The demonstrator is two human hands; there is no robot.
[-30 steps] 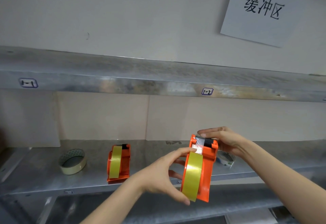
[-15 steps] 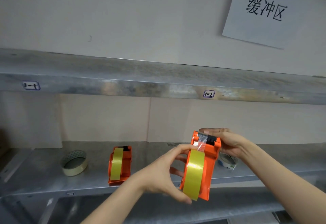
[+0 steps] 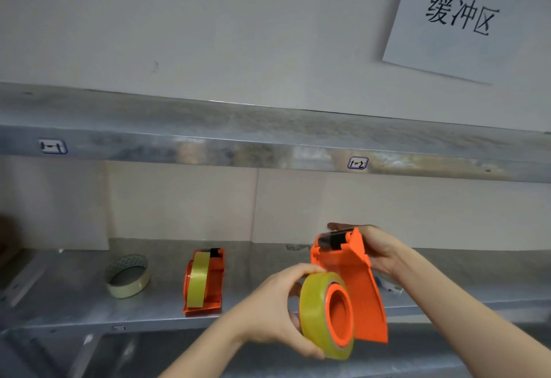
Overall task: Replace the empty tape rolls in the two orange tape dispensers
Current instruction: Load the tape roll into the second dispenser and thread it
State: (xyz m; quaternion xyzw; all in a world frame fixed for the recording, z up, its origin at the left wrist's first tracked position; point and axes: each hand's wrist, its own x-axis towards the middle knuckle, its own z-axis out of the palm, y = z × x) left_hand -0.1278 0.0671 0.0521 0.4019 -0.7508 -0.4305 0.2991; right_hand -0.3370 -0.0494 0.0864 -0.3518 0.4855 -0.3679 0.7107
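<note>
My left hand [image 3: 274, 312] grips a yellow tape roll [image 3: 316, 315] on its orange hub [image 3: 340, 315], held just left of an orange tape dispenser [image 3: 354, 285]. My right hand [image 3: 384, 254] holds that dispenser by its top, near the black cutter end, in front of the shelf. The dispenser is turned so its flat side faces me. A second orange dispenser [image 3: 205, 280] with a yellow roll in it stands upright on the metal shelf [image 3: 59, 303]. A pale, nearly empty tape roll [image 3: 128, 276] lies flat on the shelf to its left.
Another small roll [image 3: 390, 285] lies on the shelf, mostly hidden behind the held dispenser. An upper metal shelf [image 3: 268, 142] runs overhead with small labels. A paper sign [image 3: 465, 17] hangs on the wall at top right.
The yellow roll with its hub has come away from the dispenser's side. The dispenser has turned, so its flat side now faces me.
</note>
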